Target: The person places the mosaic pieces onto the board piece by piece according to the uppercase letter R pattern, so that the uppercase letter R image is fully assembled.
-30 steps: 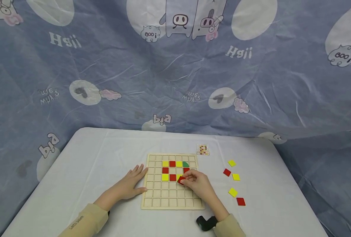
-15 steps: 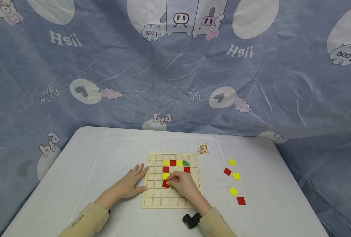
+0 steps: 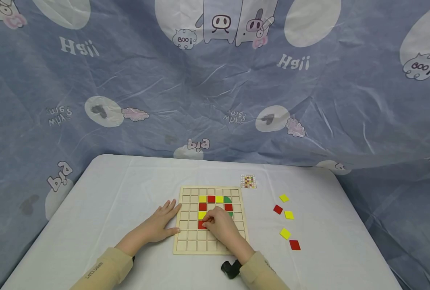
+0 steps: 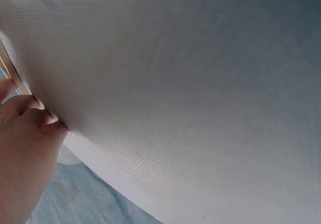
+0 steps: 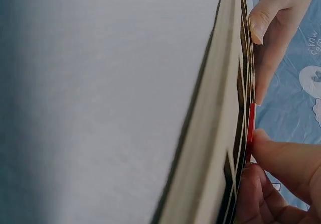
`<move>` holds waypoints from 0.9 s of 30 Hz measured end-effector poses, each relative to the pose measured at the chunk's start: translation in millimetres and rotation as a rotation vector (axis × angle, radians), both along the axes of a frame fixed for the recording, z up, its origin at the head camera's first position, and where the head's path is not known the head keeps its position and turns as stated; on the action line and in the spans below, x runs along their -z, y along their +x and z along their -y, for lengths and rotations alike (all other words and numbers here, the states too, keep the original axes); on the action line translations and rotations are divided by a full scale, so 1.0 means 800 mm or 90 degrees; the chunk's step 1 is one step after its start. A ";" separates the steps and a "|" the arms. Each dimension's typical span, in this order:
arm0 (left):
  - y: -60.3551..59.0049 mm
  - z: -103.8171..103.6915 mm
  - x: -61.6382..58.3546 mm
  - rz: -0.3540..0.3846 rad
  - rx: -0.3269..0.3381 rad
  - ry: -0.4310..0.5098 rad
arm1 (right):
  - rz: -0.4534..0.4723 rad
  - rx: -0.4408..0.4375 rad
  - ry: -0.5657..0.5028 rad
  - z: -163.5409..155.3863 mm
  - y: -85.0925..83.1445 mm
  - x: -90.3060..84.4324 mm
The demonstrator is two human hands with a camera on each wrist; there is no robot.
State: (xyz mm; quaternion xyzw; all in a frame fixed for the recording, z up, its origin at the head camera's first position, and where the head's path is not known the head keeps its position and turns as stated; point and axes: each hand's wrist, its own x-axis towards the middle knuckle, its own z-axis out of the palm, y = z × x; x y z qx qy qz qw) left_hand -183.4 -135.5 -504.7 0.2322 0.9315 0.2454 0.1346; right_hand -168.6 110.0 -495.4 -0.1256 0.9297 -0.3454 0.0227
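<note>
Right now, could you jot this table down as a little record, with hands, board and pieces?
Board: wooden, marked with a grid
Left hand: fingers spread, touching the board's left edge
Right hand: pinching a red square at the board
Loose pieces: three yellow squares, two red ones, right of the board
Card: small, by the board's far right corner
Hidden: part of the board, behind the right hand

Cloth-screened space, blue cartoon-print curtain (image 3: 185,88), white table (image 3: 327,217)
</note>
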 end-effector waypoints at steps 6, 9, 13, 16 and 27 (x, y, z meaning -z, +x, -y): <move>0.001 -0.001 -0.003 0.002 0.003 0.007 | -0.001 0.009 -0.014 -0.009 0.003 -0.007; 0.002 0.000 -0.005 0.004 0.003 0.005 | -0.001 0.027 -0.030 -0.021 0.004 -0.012; 0.002 0.000 -0.005 0.001 0.004 0.002 | 0.000 0.067 -0.048 -0.044 0.007 -0.020; 0.002 0.000 -0.005 -0.001 0.005 0.005 | 0.008 0.107 -0.060 -0.067 0.009 -0.024; 0.002 0.000 -0.005 -0.002 0.003 0.001 | 0.027 0.248 -0.063 -0.178 0.019 -0.029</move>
